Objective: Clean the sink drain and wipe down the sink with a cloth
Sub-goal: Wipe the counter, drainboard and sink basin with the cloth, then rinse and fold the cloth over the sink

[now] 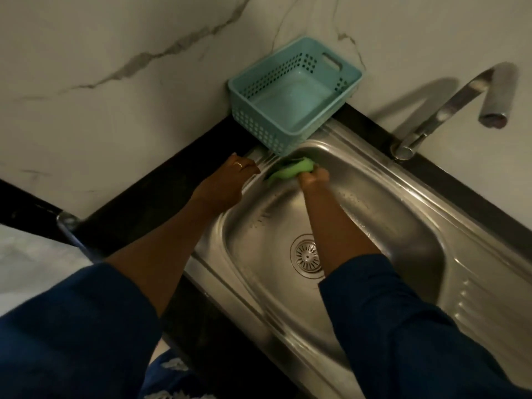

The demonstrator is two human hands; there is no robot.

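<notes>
The right hand (313, 176) is closed around the green cloth (288, 171), pressing it to the sink (403, 214) wall at the far-left corner, under the basket (290, 93); the left hand (230, 182) rests flat and empty on the left rim; the drain (306, 256) lies mid-basin; wipe with firm overlapping strokes from the corner toward the drain.

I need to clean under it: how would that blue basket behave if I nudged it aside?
The blue basket looks like thin perforated plastic and empty, so probably light and easy to slide. It sits partly over the sink rim, tilted, so a push could tip it into the basin. The steel looks wet, so it may skid.
</notes>
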